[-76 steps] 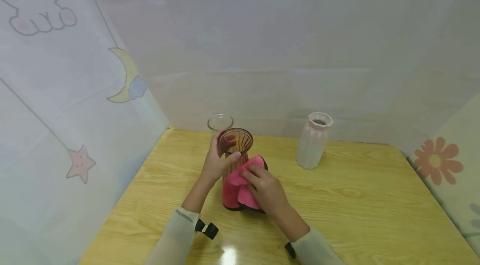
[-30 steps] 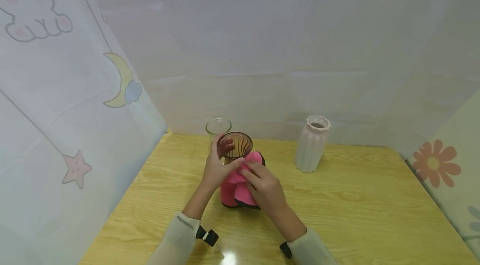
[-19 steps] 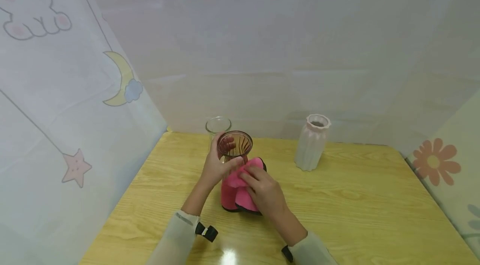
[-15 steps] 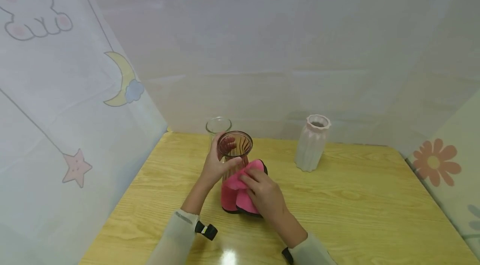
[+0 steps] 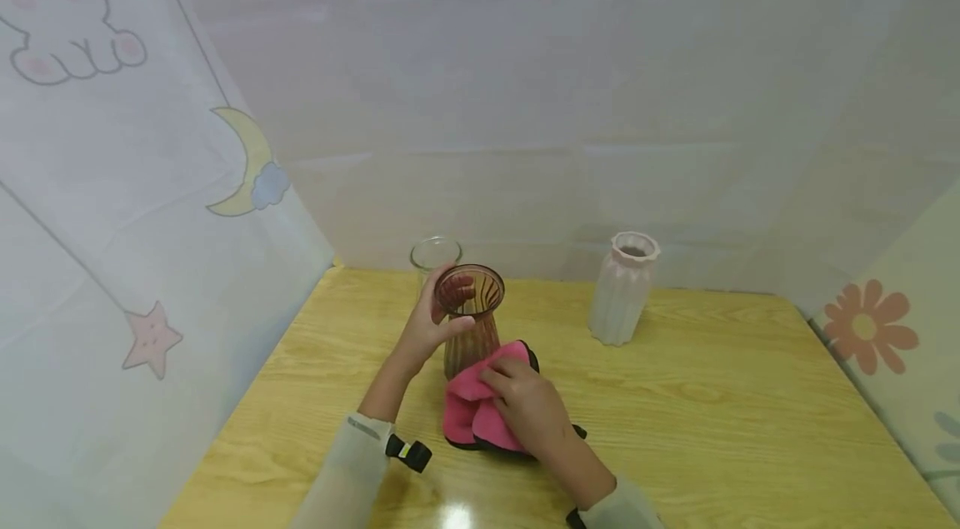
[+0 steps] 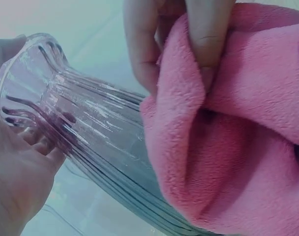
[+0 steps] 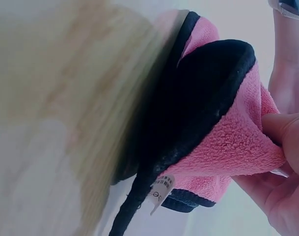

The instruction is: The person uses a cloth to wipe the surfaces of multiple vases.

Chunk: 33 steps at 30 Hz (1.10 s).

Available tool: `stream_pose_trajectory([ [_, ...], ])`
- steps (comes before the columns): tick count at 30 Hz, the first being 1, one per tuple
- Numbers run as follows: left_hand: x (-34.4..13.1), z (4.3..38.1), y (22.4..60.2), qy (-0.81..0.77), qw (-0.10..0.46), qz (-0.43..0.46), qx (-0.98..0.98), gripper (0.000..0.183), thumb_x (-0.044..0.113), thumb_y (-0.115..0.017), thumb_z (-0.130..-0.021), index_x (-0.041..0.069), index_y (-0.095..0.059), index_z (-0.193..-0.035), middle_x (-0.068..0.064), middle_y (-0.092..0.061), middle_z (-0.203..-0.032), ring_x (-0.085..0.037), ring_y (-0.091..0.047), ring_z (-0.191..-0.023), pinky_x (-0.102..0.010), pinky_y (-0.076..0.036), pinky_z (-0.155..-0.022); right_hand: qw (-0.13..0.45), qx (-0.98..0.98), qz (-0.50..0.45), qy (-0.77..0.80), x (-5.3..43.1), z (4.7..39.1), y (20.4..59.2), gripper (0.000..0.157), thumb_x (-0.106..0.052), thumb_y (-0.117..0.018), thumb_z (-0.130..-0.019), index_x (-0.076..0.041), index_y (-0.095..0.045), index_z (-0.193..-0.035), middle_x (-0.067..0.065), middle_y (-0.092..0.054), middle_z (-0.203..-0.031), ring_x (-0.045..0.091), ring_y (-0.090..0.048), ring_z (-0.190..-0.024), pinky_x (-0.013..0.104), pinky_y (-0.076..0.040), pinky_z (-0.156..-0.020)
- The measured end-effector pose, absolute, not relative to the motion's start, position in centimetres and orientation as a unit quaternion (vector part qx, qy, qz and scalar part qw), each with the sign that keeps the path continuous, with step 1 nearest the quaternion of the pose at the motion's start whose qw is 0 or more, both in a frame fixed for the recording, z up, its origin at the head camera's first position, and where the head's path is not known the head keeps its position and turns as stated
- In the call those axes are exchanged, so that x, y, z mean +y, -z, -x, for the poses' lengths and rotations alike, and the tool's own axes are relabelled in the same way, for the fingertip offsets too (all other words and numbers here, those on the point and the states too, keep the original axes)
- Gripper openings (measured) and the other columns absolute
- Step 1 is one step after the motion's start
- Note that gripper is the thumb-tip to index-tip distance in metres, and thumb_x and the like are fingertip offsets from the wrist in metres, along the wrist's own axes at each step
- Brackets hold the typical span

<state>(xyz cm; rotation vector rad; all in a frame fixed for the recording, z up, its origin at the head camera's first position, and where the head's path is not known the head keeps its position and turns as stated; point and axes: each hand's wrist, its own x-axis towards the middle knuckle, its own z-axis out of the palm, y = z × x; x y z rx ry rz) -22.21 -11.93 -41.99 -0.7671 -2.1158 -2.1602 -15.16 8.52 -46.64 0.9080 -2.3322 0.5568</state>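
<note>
A reddish-purple ribbed glass vase (image 5: 472,337) stands in the middle of the table in the head view. My left hand (image 5: 427,333) grips it around the neck, just under the flared rim, with the thumb in front. My right hand (image 5: 531,408) pinches a pink cloth with dark edging (image 5: 480,408) against the lower right side of the vase. In the left wrist view, the cloth (image 6: 232,123) is bunched over the vase's lower body (image 6: 105,132) and hides it. A white label shows at the cloth's edge (image 7: 161,189) in the right wrist view.
Behind the held vase stands a clear glass vase (image 5: 435,252), mostly hidden by it and my left hand. A white fluted vase with a pinkish rim (image 5: 622,296) is at the back right of the wooden table (image 5: 712,404). Pale printed sheets (image 5: 487,96) wall the table in.
My right hand has moved the pink cloth down along the vase toward its base, baring more of the glass. The left hand keeps its hold at the neck.
</note>
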Motion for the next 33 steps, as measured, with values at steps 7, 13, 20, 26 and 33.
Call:
stream_pose_trajectory([
  [7,-12.1,22.2,41.9,0.704,-0.009,0.256,-0.663,0.104,0.04,-0.08,-0.086,0.013,-0.014,-0.161,-0.022,-0.04,-0.154,-0.04,-0.042,-0.141,-0.062,-0.024,-0.116,0.298,-0.866,-0.341,-0.211,8.8,15.0,46.2,0.034,-0.001,-0.088,-0.072,-0.014,-0.079,-0.102,0.001,-0.071,-0.102,0.017,-0.068,-0.096,0.031,-0.059,-0.076],
  [13,-11.4,21.1,42.0,0.675,0.05,0.208,-0.706,0.112,0.044,-0.083,-0.083,0.018,-0.01,-0.163,-0.013,-0.034,-0.159,-0.031,-0.034,-0.148,-0.055,-0.022,-0.12,0.385,-0.82,-0.358,-0.229,9.2,15.2,44.4,0.035,0.002,-0.087,-0.071,-0.01,-0.079,-0.103,0.006,-0.072,-0.104,0.021,-0.07,-0.097,0.033,-0.06,-0.078],
  [20,-9.7,19.9,41.3,0.604,0.125,0.114,-0.779,0.106,0.041,-0.086,-0.079,0.023,-0.02,-0.161,-0.009,-0.044,-0.153,-0.031,-0.041,-0.142,-0.06,-0.033,-0.113,0.433,-0.774,-0.38,-0.265,9.2,16.1,42.8,0.017,-0.004,-0.076,-0.088,-0.005,-0.078,-0.105,0.012,-0.072,-0.109,0.026,-0.07,-0.101,0.037,-0.058,-0.087],
  [26,-9.5,19.9,41.0,0.591,0.136,0.106,-0.788,0.101,0.038,-0.086,-0.08,0.019,-0.024,-0.159,-0.011,-0.052,-0.145,-0.03,-0.049,-0.136,-0.059,-0.037,-0.111,0.433,-0.764,-0.396,-0.27,9.0,17.3,43.1,0.016,-0.01,-0.069,-0.097,-0.006,-0.078,-0.11,0.012,-0.072,-0.113,0.027,-0.069,-0.105,0.039,-0.058,-0.089],
  [33,-10.2,20.3,40.9,0.595,0.103,0.138,-0.785,0.097,0.04,-0.084,-0.082,0.02,-0.027,-0.157,-0.007,-0.052,-0.145,-0.027,-0.054,-0.131,-0.056,-0.038,-0.112,0.407,-0.782,-0.389,-0.266,8.8,17.5,44.3,0.03,0.001,-0.084,-0.076,-0.007,-0.079,-0.105,0.01,-0.072,-0.108,0.025,-0.069,-0.102,0.037,-0.058,-0.086],
])
